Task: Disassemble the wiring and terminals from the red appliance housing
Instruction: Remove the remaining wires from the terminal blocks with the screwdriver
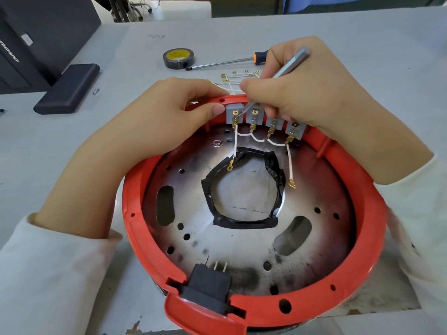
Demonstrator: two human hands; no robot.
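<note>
The round red appliance housing (372,238) lies open side up in front of me, with a scorched metal plate (242,247) inside. Along its far rim sits a row of grey terminal blocks (274,123) with brass terminals, linked by short white wires (257,139). Two longer white wires hang down to loose ring lugs. My left hand (150,131) grips the far rim beside the leftmost block, thumb pressed against it. My right hand (312,93) holds a silver metal tool (290,65) like a pen, its tip touching the leftmost block's upper terminal.
Behind the housing lie several removed white wires with brass terminals (238,77), an orange-handled screwdriver (229,61) and a roll of black tape (178,58). A black box (69,88) sits at the left. A black plug socket (208,286) sits at the housing's near rim.
</note>
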